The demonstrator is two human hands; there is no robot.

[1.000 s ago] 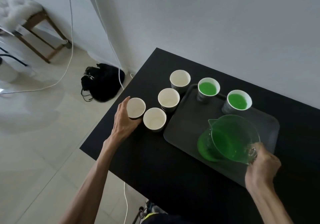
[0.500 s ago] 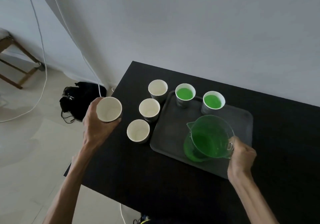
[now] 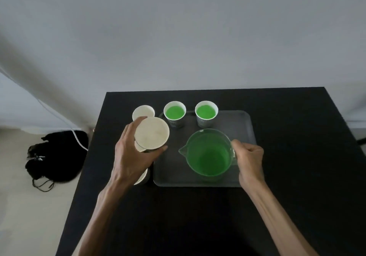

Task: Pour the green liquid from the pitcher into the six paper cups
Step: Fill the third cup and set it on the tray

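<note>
Pitcher: the clear plastic pitcher of green liquid point(image 3: 209, 152) stands upright, or near it, on the dark grey rectangular tray point(image 3: 242, 121), spout toward the left; about half full by my reading.
Right hand: the right hand point(image 3: 250, 157) has its grip closed round the pitcher's handle.
Held cup: the empty white paper cup point(image 3: 152, 132) is lifted off the black counter point(image 3: 297, 196), mouth up, just left of the tray's edge.
Left hand: the left hand point(image 3: 132, 153) grips that cup round its side, thumb and fingers curled about the wall.
Filled cups: 2 paper cups with green liquid, one at left point(image 3: 174, 113) and one at right point(image 3: 206, 112), stand at the tray's far edge.
Other empty cups: 1 point(image 3: 143, 111) stands on the counter beyond the held cup; 2 more are largely hidden under the left hand, only slivers showing.
Change: 1 second ago the left hand was only closing on this cup as it stood on the counter; now the cup is up and carried toward the pitcher.
Meaning: the 3rd fill looks to be next, 4 cups left; the spout and the cup must meet over the tray or drips land on the counter.
Writing: none legible; the filled cups show a dark patterned band, too small to read.
Surroundings: a black bag point(image 3: 57, 156) and a white cable point(image 3: 79, 139) lie on the floor at left.
</note>
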